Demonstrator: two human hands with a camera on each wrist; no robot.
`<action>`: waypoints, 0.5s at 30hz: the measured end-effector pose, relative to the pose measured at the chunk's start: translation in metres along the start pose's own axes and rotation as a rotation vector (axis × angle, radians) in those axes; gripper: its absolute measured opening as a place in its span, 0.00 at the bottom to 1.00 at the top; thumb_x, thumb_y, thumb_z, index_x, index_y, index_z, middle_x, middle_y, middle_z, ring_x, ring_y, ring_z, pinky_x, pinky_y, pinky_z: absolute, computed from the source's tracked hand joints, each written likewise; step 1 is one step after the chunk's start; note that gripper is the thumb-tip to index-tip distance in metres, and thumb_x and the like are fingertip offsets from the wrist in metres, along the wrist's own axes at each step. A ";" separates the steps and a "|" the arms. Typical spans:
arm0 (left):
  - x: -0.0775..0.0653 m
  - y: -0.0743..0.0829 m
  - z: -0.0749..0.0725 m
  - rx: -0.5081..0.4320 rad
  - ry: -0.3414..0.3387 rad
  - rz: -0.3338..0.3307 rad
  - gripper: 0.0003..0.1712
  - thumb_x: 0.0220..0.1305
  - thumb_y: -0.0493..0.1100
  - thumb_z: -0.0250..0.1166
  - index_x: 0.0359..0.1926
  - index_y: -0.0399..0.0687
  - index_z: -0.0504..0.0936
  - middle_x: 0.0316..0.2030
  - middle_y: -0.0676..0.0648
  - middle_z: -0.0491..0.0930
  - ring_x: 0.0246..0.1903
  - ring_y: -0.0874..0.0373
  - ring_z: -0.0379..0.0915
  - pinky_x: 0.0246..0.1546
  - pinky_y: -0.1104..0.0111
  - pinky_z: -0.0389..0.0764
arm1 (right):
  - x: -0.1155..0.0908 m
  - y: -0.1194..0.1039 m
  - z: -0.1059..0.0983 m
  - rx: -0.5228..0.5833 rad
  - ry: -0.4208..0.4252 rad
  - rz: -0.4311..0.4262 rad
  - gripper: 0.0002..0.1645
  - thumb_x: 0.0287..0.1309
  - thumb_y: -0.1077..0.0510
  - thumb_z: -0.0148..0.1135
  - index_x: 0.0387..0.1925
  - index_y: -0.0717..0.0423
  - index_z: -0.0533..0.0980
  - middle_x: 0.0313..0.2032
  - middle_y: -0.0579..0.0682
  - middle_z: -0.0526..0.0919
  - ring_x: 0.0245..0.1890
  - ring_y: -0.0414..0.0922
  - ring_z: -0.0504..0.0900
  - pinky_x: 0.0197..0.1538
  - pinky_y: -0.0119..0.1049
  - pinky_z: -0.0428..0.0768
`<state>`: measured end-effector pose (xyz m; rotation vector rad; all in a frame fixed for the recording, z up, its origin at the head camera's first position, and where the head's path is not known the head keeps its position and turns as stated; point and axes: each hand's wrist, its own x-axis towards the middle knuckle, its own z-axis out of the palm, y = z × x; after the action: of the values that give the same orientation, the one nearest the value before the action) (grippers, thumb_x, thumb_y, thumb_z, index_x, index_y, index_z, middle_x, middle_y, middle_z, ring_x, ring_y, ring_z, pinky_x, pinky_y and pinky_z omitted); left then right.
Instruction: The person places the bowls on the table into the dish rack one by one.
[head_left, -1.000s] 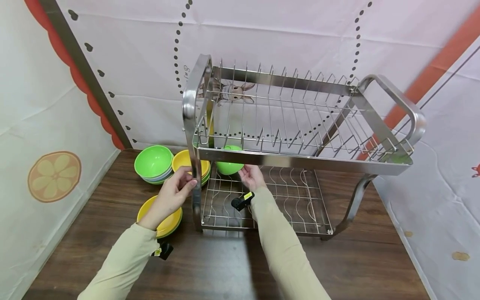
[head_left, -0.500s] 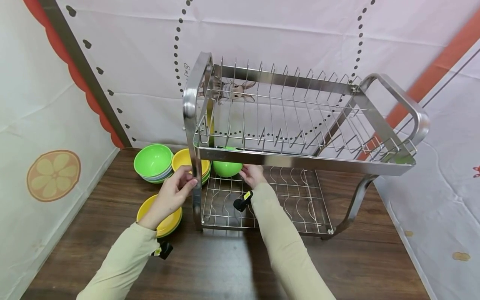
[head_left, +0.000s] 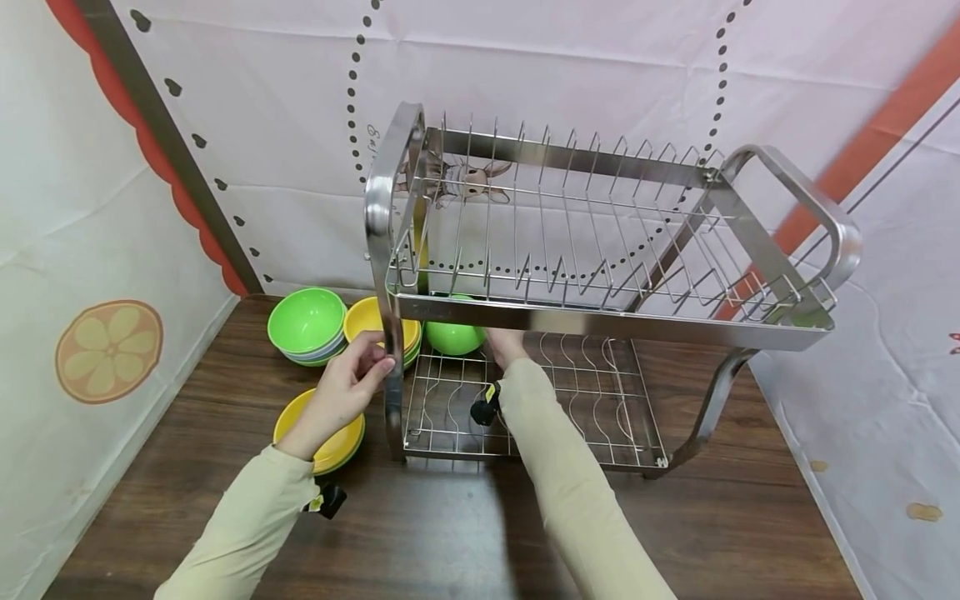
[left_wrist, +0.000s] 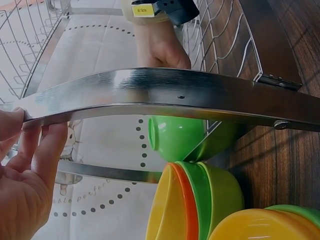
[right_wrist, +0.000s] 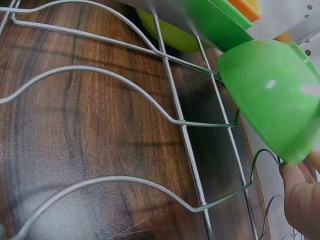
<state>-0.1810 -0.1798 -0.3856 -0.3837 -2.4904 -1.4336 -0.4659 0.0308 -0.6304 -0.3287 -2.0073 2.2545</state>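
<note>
My left hand [head_left: 348, 387] holds the left upright of a two-tier metal dish rack [head_left: 540, 321]. In the left wrist view its thumb and fingers [left_wrist: 50, 150] lie on opposite sides of the steel bar. Under the upper tier, my right hand [head_left: 507, 346] grips the edge of a small green bowl [head_left: 455, 337] at the left end of the lower tier. Seen from the right wrist, the green bowl [right_wrist: 275, 97] is tilted on its side by the wire loops, with the right hand [right_wrist: 304, 200] at its lower edge. The front bar hides part of the bowl.
Left of the rack stand a stack of bowls with a green one [head_left: 306, 322] on top and another topped by a yellow bowl [head_left: 365, 321]. A nearer yellow bowl [head_left: 341, 446] sits below the left forearm. Patterned cloth walls [head_left: 562, 67] enclose the wooden table [head_left: 442, 533].
The green bowl has shifted slightly left and down onto the lower tier, then stayed nearly still. My right hand followed and turned a little. The left hand has kept its place on the upright.
</note>
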 end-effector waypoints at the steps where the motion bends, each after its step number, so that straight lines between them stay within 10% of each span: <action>1: 0.000 0.000 0.000 -0.001 -0.002 -0.004 0.13 0.61 0.33 0.57 0.48 0.37 0.70 0.30 0.42 0.77 0.21 0.65 0.67 0.22 0.72 0.73 | 0.003 0.002 0.001 -0.054 0.031 -0.010 0.29 0.34 0.62 0.70 0.45 0.51 0.72 0.45 0.44 0.72 0.42 0.40 0.69 0.48 0.30 0.71; 15: 0.000 -0.001 0.000 -0.012 0.003 0.019 0.13 0.61 0.33 0.57 0.48 0.37 0.71 0.29 0.42 0.77 0.21 0.64 0.66 0.21 0.73 0.71 | 0.085 0.092 0.001 -0.204 0.045 -0.012 0.37 0.22 0.37 0.76 0.42 0.40 0.74 0.47 0.41 0.71 0.47 0.40 0.68 0.52 0.34 0.70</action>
<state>-0.1810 -0.1800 -0.3862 -0.4056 -2.4697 -1.4420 -0.5424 0.0366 -0.7293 -0.3802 -2.2143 2.0198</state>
